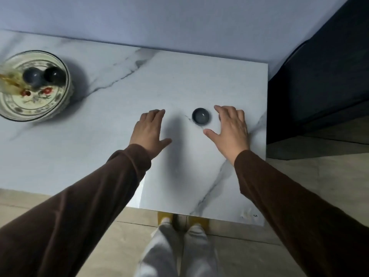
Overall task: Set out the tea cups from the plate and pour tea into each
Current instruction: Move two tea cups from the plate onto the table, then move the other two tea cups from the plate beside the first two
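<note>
One small dark tea cup (200,116) stands upright on the white marble table (111,124), right of centre. My right hand (229,128) hovers just right of it, fingers spread, not touching it. Left of the cup, my left hand (149,129) is spread flat over the table and holds nothing. At the far left a floral plate (38,102) carries two more dark cups (32,76) (55,75). A glass vessel with amber liquid (10,82) shows blurred at the plate's left edge.
The table's right edge (266,136) borders a dark piece of furniture (319,86). A pale wall runs behind the table. Below the front edge I see tiled floor, my light trousers and yellow slippers (164,218).
</note>
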Demonstrator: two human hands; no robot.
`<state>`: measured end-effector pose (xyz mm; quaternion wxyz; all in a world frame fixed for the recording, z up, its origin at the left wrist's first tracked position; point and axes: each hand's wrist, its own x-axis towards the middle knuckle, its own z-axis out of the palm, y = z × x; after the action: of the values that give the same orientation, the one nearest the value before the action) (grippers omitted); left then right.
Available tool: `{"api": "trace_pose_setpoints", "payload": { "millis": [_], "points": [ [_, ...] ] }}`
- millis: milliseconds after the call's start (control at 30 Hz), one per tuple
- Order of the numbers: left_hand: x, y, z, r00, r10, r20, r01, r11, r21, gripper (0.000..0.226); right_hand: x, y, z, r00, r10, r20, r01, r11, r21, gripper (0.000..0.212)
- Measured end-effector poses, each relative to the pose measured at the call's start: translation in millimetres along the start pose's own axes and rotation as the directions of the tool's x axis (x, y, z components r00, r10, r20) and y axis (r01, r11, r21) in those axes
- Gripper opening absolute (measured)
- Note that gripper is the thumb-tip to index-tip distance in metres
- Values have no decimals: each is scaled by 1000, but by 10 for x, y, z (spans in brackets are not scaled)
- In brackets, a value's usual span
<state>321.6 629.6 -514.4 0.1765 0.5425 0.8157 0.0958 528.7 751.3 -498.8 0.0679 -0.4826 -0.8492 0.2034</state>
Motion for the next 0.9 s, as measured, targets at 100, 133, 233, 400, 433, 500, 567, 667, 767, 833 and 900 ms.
{"api": "trace_pose_setpoints", "payload": {
  "millis": [100,133,233,400,433,500,567,667,767,833,900],
  "points": [
    [-297,-304,-298,999,-43,-21,43,999,15,81,-64,-528,-7,998,-62,32,62,998,3,60],
    [-382,-430,-393,998,-54,-28,55,998,18,79,-76,-716,9,996,-81,44,80,997,8,59],
    [-611,-846,-649,995,-84,-44,85,996,19,75,-112,-1285,97,990,-118,78,117,993,17,54],
    [-916,-1713,-1050,993,-102,-66,103,995,0,70,-178,-2267,368,985,-136,105,132,990,41,45],
    [-958,-1895,-1135,992,-109,-68,109,994,-8,69,-191,-2452,432,984,-141,109,136,990,46,43],
    [-1001,-2199,-1288,990,-114,-77,114,993,-15,66,-204,-2761,539,981,-154,120,149,987,53,39],
    [-1017,-2465,-1434,990,-122,-77,121,992,-23,64,-189,-3028,635,979,-159,129,152,986,61,37],
    [-1017,-2727,-1630,989,-137,-55,136,990,-24,63,-131,-3349,712,977,-157,142,147,986,83,35],
    [-987,-2950,-1801,985,-166,-42,165,986,-31,63,-8,-3612,792,974,-159,163,143,984,106,35],
    [-938,-3089,-1868,985,-162,-55,160,987,-34,63,93,-3737,861,971,-170,169,154,983,105,35],
    [-860,-3241,-1904,987,-149,-56,147,989,-32,63,216,-3848,953,975,-151,161,135,985,107,36]
  ]
}}
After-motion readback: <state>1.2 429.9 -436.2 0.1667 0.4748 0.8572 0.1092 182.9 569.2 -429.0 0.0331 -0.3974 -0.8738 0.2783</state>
